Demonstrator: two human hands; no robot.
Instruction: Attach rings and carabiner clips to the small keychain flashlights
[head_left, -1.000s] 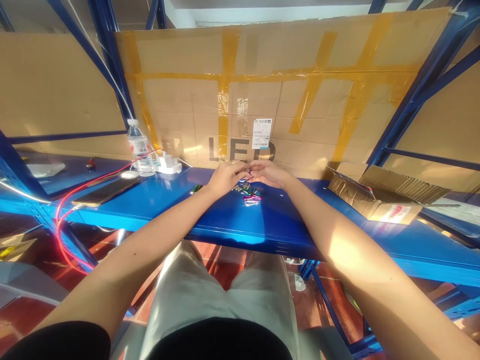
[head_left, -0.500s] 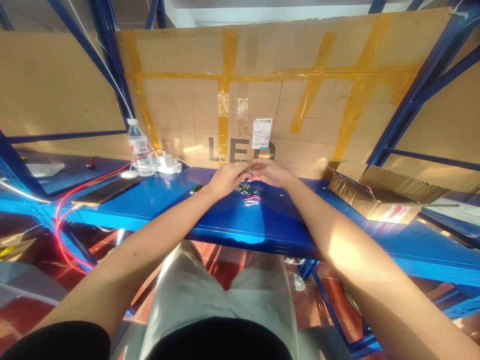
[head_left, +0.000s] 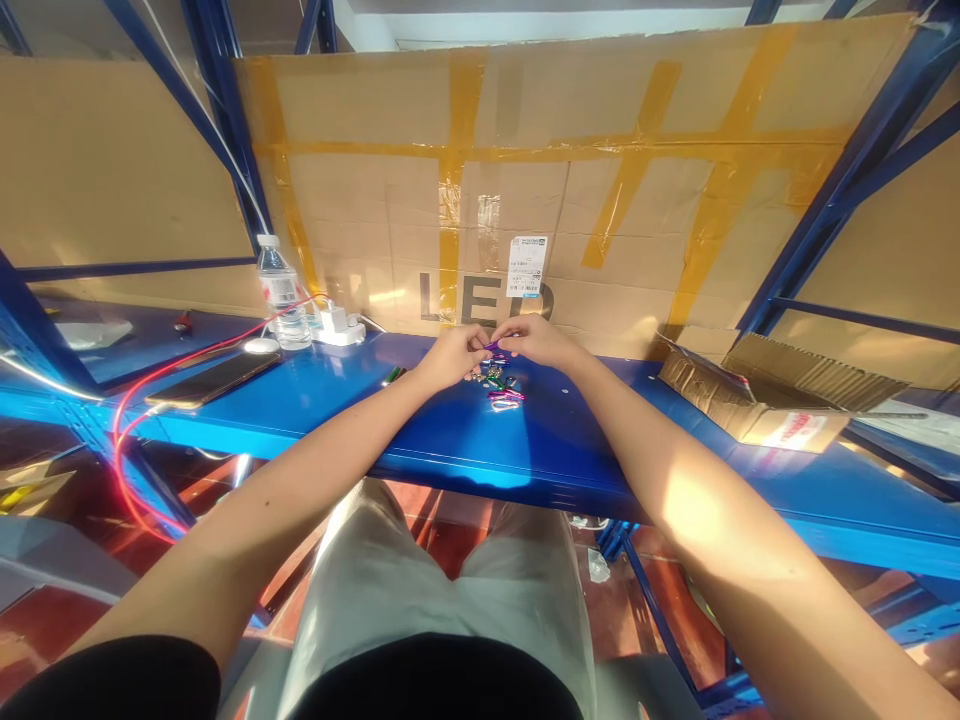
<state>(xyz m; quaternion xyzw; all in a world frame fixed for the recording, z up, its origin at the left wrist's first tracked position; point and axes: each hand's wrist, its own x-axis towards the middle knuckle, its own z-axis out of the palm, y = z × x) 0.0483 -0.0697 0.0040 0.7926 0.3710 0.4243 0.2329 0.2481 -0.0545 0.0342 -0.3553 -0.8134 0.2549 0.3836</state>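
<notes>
My left hand (head_left: pixel 450 356) and my right hand (head_left: pixel 534 342) meet fingertip to fingertip above the blue metal shelf (head_left: pixel 450 430). Both pinch a small purple clip (head_left: pixel 492 346) held between them. Just below the hands a little pile of coloured metal clips (head_left: pixel 501 384) lies on the shelf, pink, green and silver among them. Both hands have their fingers curled closed.
A water bottle (head_left: pixel 279 292), a white charger block (head_left: pixel 336 326) and a phone (head_left: pixel 210 378) on a red cable (head_left: pixel 135 420) lie at the left. An open cardboard box (head_left: pixel 780 395) sits at the right. A taped cardboard wall (head_left: pixel 600 200) marked LED backs the shelf.
The small item between my fingertips was a silvery ring; now a purple clip shows there. The hands stay together above the pile, hardly shifted.
</notes>
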